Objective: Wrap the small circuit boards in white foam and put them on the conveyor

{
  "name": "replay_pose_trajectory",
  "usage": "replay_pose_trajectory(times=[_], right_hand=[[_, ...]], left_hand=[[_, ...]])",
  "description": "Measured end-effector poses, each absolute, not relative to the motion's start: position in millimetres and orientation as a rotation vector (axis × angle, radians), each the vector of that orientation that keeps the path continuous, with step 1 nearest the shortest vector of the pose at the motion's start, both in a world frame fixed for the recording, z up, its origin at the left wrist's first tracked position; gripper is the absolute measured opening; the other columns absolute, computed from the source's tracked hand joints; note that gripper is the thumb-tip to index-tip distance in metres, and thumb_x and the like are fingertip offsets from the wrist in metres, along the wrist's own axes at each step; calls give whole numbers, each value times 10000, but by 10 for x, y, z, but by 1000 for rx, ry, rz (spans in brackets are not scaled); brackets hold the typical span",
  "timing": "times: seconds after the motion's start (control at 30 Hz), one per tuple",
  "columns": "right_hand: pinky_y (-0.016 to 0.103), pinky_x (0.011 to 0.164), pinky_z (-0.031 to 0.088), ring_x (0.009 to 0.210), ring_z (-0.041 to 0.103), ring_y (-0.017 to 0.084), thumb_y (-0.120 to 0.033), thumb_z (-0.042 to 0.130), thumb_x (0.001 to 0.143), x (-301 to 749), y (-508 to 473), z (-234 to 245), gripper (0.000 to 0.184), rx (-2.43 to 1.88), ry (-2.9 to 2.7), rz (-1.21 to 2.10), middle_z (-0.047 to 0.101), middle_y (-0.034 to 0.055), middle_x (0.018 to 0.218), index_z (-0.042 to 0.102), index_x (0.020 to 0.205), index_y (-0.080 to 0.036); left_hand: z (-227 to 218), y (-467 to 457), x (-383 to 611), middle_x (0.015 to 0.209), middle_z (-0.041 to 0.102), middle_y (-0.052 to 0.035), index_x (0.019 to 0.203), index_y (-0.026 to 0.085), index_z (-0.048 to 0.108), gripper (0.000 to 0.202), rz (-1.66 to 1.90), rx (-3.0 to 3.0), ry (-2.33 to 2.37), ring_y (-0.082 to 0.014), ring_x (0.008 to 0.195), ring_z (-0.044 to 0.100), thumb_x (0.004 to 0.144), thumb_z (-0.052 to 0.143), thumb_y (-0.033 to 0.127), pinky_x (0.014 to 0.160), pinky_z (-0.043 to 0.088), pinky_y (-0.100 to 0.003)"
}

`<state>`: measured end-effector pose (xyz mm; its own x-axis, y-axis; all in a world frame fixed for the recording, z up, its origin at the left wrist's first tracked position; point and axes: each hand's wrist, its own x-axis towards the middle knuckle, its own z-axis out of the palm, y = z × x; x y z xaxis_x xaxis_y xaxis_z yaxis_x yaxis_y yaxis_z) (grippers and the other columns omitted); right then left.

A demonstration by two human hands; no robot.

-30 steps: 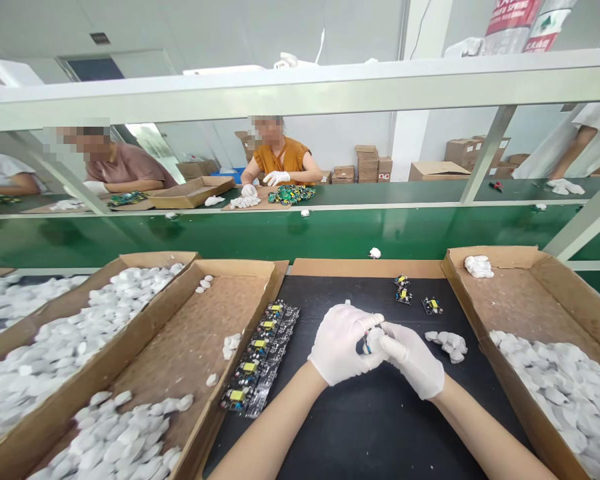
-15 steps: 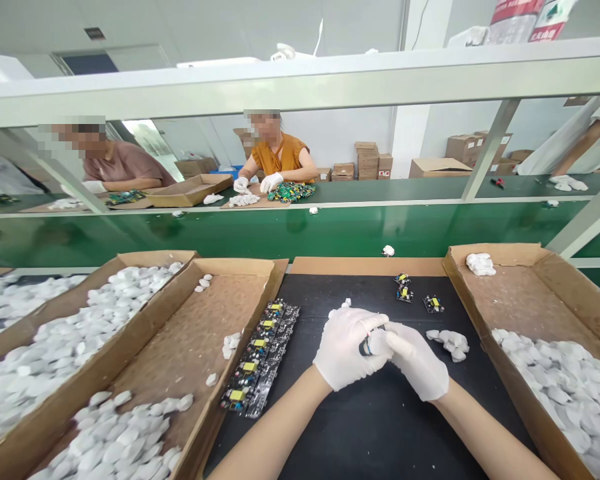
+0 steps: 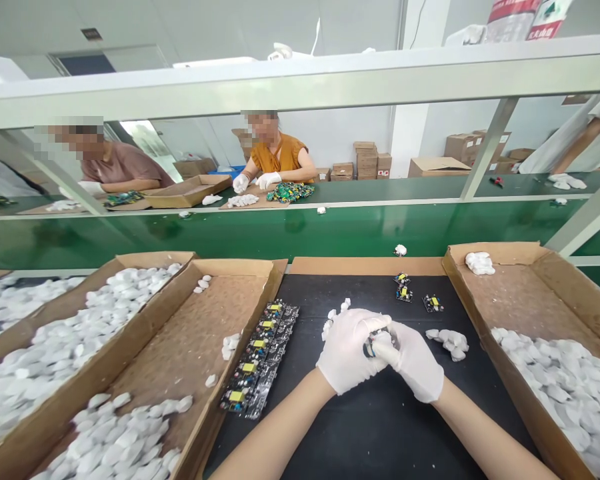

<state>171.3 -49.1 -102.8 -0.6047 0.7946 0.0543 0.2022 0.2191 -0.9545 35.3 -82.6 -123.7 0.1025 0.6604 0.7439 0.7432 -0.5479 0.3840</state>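
Note:
In white gloves, my left hand (image 3: 347, 353) and my right hand (image 3: 419, 365) meet over the black mat. Their fingers close round a small circuit board (image 3: 369, 345) with a white piece (image 3: 383, 337) against it; the fingers cover most of both. Just beyond my left hand lie several small white pieces (image 3: 329, 325). To the left stands a row of joined circuit boards (image 3: 249, 368) with yellow parts. A small heap of white pieces (image 3: 450, 341) sits right of my right hand. Farther back are a few loose circuit boards (image 3: 433, 304).
Cardboard trays with white pieces flank the mat: a left tray (image 3: 230, 287) and a right tray (image 3: 510, 300). Behind runs a green conveyor belt (image 3: 350, 233) carrying a board with a white piece (image 3: 401, 250). Co-workers sit across it, beyond a metal frame (image 3: 300, 87).
My right hand has shifted slightly left, its thumb now over the white piece. The held board is turned and shows more. Things on the green belt have moved right.

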Motion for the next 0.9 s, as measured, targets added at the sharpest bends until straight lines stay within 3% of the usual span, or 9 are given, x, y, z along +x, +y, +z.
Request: replay_pose_trajectory(times=[0.2, 0.4, 0.6, 0.7, 0.8, 0.9], right_hand=[[269, 621, 383, 650, 464, 150, -424, 560, 729, 1728, -477, -1054, 268, -909, -1924, 1442, 536, 6, 690, 533, 731, -157], [266, 583, 343, 596, 393, 124, -530, 476, 803, 1750, -456, -1129, 403, -810, -1839, 1563, 460, -9, 622, 478, 636, -164], [285, 645, 387, 676, 472, 159, -546, 543, 780, 1753, -469, -1148, 397, -831, -1811, 1503, 552, 18, 694, 555, 710, -155], [306, 683, 407, 706, 498, 170, -551, 502, 813, 1734, -501, -1099, 412, -690, -1626, 1748, 583, 37, 723, 585, 726, -157], [297, 689, 428, 690, 516, 147, -501, 610, 759, 1699, -499, -1109, 336, -559, -1286, 2150, 590, 28, 754, 591, 736, -166], [263, 642, 436, 581, 486, 97, -499, 674, 708, 1689, -450, -1169, 334, -588, -877, 2473, 537, -27, 647, 562, 739, -186]], left_hand=[[-1240, -837, 372, 872, 705, -38, 990, 219, 607, 349, -1460, -2202, -1432, -205, 809, 656, 644, 651, 228, 746, 518, -365], [-1279, -839, 337, 906, 690, -52, 1024, 209, 603, 451, -1550, -2202, -1396, -210, 844, 650, 618, 735, 353, 790, 510, -384], [-1281, -833, 360, 876, 695, -53, 986, 213, 633, 379, -1643, -2213, -1436, -199, 814, 647, 657, 712, 385, 769, 511, -363], [-1284, -850, 352, 874, 697, -70, 950, 201, 664, 429, -1798, -2195, -1563, -204, 790, 637, 679, 681, 534, 750, 518, -373], [-1274, -866, 324, 837, 695, -81, 889, 183, 690, 511, -1908, -2214, -1655, -218, 780, 628, 655, 647, 635, 792, 506, -413], [-1214, -872, 311, 897, 687, -95, 911, 178, 691, 539, -2009, -2302, -1826, -241, 870, 622, 705, 571, 661, 864, 475, -441]])
